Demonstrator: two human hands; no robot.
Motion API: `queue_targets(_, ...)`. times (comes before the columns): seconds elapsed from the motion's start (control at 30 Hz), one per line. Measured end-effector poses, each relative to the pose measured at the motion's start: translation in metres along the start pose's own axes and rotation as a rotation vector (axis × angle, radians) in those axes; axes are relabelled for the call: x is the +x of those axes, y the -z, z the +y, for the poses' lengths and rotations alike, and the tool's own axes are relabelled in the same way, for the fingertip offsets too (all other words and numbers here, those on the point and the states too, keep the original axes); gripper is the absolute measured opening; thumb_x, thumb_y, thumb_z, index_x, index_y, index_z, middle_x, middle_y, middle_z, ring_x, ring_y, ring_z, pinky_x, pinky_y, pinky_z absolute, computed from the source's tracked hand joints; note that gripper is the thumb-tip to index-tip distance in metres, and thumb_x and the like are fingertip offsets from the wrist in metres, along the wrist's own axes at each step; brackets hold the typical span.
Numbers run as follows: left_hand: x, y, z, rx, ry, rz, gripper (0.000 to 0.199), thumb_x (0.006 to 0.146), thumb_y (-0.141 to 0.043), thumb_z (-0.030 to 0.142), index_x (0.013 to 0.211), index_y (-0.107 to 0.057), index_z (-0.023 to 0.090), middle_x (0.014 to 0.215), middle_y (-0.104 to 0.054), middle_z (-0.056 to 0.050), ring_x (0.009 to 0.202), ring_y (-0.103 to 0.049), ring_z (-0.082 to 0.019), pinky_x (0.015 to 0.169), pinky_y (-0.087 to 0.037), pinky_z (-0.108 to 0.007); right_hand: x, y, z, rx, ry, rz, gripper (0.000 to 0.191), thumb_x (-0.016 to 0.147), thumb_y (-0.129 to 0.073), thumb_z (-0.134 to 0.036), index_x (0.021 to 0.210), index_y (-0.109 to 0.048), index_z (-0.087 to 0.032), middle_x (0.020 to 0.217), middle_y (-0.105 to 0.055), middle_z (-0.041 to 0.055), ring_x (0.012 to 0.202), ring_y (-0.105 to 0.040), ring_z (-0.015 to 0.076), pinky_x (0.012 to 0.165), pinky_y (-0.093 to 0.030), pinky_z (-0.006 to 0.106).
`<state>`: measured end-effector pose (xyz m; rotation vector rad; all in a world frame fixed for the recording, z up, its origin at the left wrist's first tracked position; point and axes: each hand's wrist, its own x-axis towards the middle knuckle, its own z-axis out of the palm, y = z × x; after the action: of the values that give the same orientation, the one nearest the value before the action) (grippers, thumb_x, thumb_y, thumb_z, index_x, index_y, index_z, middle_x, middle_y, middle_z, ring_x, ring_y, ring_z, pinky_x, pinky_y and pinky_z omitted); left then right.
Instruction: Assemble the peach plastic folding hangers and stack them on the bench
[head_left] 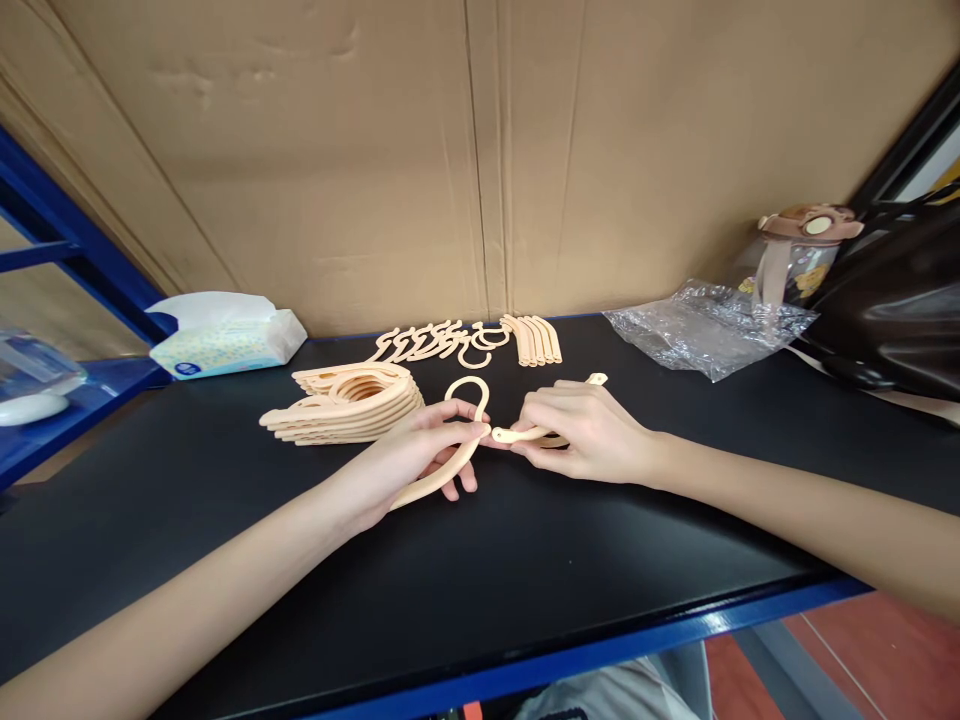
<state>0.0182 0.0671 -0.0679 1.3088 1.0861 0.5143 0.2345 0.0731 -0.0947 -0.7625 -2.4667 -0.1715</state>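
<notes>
Over the middle of the black table, my left hand [427, 450] is closed on a cream plastic hanger piece [439, 478] that has a hook [469, 385] at its upper end. Facing it, my right hand [585, 430] grips a second cream hanger arm [517, 435], whose flat end has a small hole. That holed end sits right by the hook piece's end; I cannot tell whether they touch. Most of the right-hand piece is hidden by my fingers, with one tip [597, 379] poking out behind. Left of my hands lies a stack of cream folded hangers [345, 405].
Behind my hands lie several loose hook pieces [424, 342] and a row of curved arms [532, 340]. A tissue pack [225, 340] stands at the back left. Crumpled clear plastic [705, 325], a bottle [806, 250] and a dark bag [900, 300] are at the right. Cardboard [337, 150] walls the back.
</notes>
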Motion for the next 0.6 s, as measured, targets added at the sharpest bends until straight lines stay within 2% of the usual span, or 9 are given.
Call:
queue_targets(0.2,0.0004,0.0007,0.0001,0.018,-0.005,-0.034,0.023,0.084,-0.060,0.038,0.099,-0.060,0.020,0.056,-0.057,0.003,0.047,-0.055,-0.009,0.043,-0.043,-0.016,0.0001,0.0008,-0.0004,-0.117,0.087,-0.002,0.030,0.096,-0.039,-0.034,0.081,-0.058,-0.018,0.071,-0.057,0.0002,0.061,-0.046,0.0114,0.062,-0.033,0.025)
queue_targets(0.43,0.0000,0.0052,-0.0001,0.002,-0.023,-0.078,0.022,0.081,-0.064,0.034,0.097,-0.066,0.019,0.085,-0.067,-0.003,0.077,-0.063,-0.015,0.060,-0.052,-0.020,-0.0002,0.0023,-0.0016,-0.265,0.166,0.027,0.032,0.097,-0.036,-0.030,0.078,-0.059,-0.017,0.071,-0.059,0.0008,0.063,-0.049,0.0120,0.061,-0.033,0.027)
queue_targets(0.6,0.0008,0.0069,0.0003,0.021,-0.034,-0.118,0.020,0.080,-0.065,0.035,0.094,-0.068,0.021,0.095,-0.067,-0.004,0.086,-0.063,-0.016,0.064,-0.052,-0.020,0.0006,0.0028,-0.0027,-0.343,0.222,0.029,0.032,0.097,-0.036,-0.025,0.075,-0.058,-0.017,0.069,-0.059,0.0003,0.062,-0.047,0.0120,0.059,-0.031,0.028)
